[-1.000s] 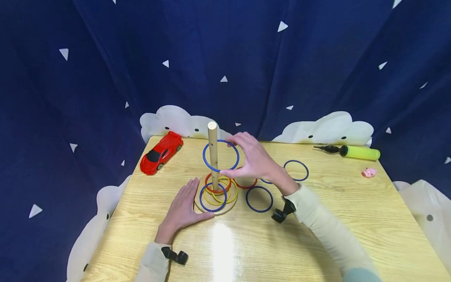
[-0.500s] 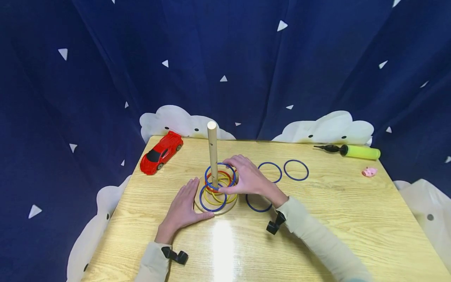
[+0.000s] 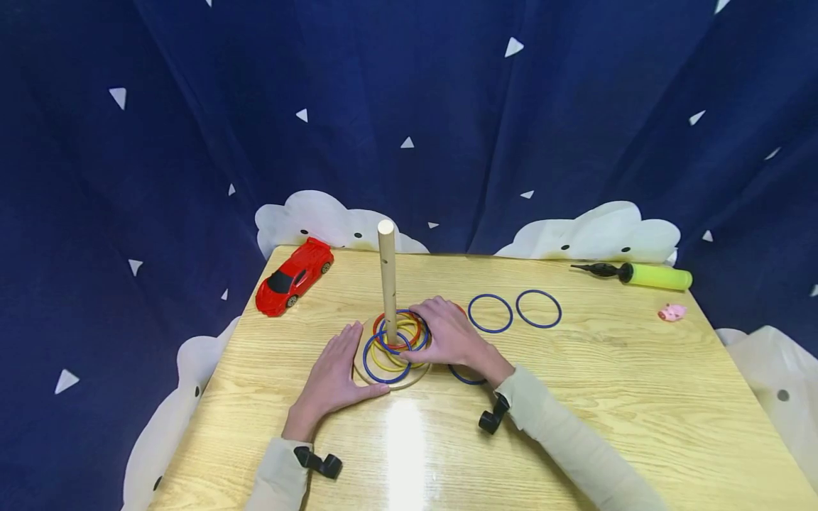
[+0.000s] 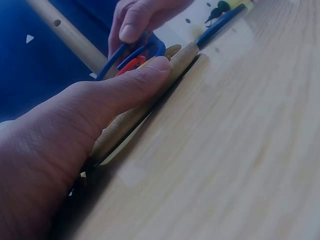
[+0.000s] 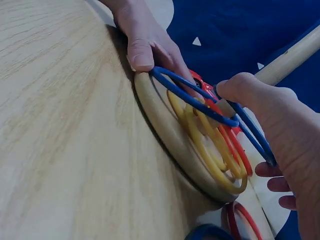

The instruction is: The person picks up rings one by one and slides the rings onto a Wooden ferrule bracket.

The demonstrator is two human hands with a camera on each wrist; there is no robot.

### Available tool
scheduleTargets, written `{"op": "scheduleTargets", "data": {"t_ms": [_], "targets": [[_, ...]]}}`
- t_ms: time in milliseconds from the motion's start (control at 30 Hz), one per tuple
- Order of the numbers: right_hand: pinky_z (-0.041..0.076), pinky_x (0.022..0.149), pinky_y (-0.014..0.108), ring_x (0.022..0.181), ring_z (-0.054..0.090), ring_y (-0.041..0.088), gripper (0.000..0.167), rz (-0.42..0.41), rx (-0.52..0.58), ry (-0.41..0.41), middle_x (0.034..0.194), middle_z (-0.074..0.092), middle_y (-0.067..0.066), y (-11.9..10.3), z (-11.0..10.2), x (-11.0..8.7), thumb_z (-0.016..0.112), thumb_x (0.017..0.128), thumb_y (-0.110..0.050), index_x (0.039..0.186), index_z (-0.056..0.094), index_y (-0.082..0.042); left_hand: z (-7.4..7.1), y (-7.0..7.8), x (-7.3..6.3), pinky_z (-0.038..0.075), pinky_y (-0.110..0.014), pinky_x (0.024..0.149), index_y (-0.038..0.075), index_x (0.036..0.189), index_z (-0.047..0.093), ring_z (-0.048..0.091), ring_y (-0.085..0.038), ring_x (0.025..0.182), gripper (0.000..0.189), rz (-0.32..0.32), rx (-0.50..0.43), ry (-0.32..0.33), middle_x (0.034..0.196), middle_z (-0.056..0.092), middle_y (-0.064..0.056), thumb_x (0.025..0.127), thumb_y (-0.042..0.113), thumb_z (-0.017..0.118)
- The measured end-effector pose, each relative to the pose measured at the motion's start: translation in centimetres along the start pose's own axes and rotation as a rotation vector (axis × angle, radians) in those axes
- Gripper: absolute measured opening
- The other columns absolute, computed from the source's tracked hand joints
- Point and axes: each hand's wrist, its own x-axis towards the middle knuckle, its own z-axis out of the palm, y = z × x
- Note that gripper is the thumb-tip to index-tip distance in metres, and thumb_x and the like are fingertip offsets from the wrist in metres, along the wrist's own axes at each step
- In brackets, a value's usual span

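A wooden peg (image 3: pixel 387 277) stands upright on a round wooden base (image 3: pixel 412 381). My left hand (image 3: pixel 329 372) holds this base at its left and front edge, thumb along the front. My right hand (image 3: pixel 450 333) pinches a blue ring (image 5: pixel 255 134) between thumb and fingers; the ring is around the peg, low down. Beneath it are a red ring (image 5: pixel 243 155) and yellow rings (image 5: pixel 197 142). Another blue ring (image 3: pixel 365 360) leans over the front of the base, near my left thumb. Part of the ring stack is hidden behind my right fingers.
Two blue rings (image 3: pixel 490 294) lie right of the base. Another blue ring (image 3: pixel 469 382) and a red ring (image 5: pixel 240 212) are partly covered by my right hand. A red toy car (image 3: pixel 294 277), a green pump (image 3: pixel 658 277) and a pink pig toy (image 3: pixel 672 312) are farther off.
My right hand has brought the blue ring down the peg, from halfway up to the rings at the base. My left hand has stayed on the base.
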Motion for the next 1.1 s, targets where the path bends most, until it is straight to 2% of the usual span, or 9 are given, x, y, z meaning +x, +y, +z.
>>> {"op": "scheduleTargets", "data": {"t_ms": [133, 267, 500, 733, 867, 1100], "targets": [[0.053, 0.093, 0.043, 0.111, 0.06, 0.022, 0.095, 0.002, 0.004, 0.011, 0.123, 0.069, 0.005, 0.4, 0.2, -0.7, 0.075, 0.074, -0.077, 0.141, 0.064, -0.01, 0.0, 0.0, 0.0, 0.017, -0.046, 0.131, 0.01, 0.168, 0.016, 0.012, -0.022, 0.162, 0.136, 0.0, 0.002, 0.0, 0.174, 0.019, -0.004, 0.071, 0.091, 0.065], [0.05, 0.102, 0.05, 0.117, 0.06, 0.027, 0.092, 0.022, 0.02, 0.031, 0.123, 0.069, 0.008, 0.7, 0.1, -1.6, 0.075, 0.076, -0.073, 0.139, 0.065, -0.006, -0.1, 0.1, 0.1, 0.018, -0.047, 0.13, 0.009, 0.168, 0.016, 0.013, -0.022, 0.162, 0.137, 0.001, 0.007, 0.003, 0.174, 0.019, -0.004, 0.071, 0.092, 0.065], [0.048, 0.105, 0.051, 0.122, 0.059, 0.03, 0.084, 0.089, 0.077, 0.092, 0.129, 0.068, 0.01, 1.5, -0.6, -3.9, 0.078, 0.08, -0.063, 0.137, 0.064, -0.003, -0.1, 0.1, 0.1, 0.017, -0.046, 0.131, 0.01, 0.169, 0.016, 0.012, -0.022, 0.162, 0.137, -0.003, 0.013, -0.001, 0.174, 0.018, -0.003, 0.071, 0.093, 0.064], [0.046, 0.106, 0.052, 0.118, 0.059, 0.03, 0.079, 0.189, 0.121, 0.181, 0.128, 0.068, 0.014, 3.9, -1.4, -5.9, 0.083, 0.082, -0.052, 0.14, 0.062, -0.003, -0.1, -0.1, 0.0, 0.017, -0.048, 0.13, 0.009, 0.168, 0.016, 0.013, -0.023, 0.162, 0.137, -0.005, 0.0, 0.009, 0.174, 0.02, -0.004, 0.07, 0.092, 0.066], [0.043, 0.111, 0.056, 0.13, 0.056, 0.035, 0.079, 0.223, 0.129, 0.222, 0.138, 0.063, 0.017, 5.3, -1.8, -7.3, 0.086, 0.081, -0.046, 0.141, 0.06, -0.001, -0.1, 0.0, 0.0, 0.017, -0.048, 0.13, 0.009, 0.168, 0.017, 0.013, -0.023, 0.162, 0.137, -0.005, -0.002, 0.008, 0.174, 0.02, -0.005, 0.071, 0.091, 0.067], [0.04, 0.114, 0.061, 0.137, 0.051, 0.039, 0.08, 0.292, 0.129, 0.274, 0.146, 0.058, 0.018, 7.6, -2.5, -9.6, 0.084, 0.083, -0.043, 0.146, 0.056, -0.002, 0.0, 0.1, 0.0, 0.018, -0.049, 0.13, 0.009, 0.168, 0.017, 0.013, -0.023, 0.162, 0.137, 0.001, -0.007, 0.013, 0.174, 0.021, -0.005, 0.07, 0.091, 0.066]]}}
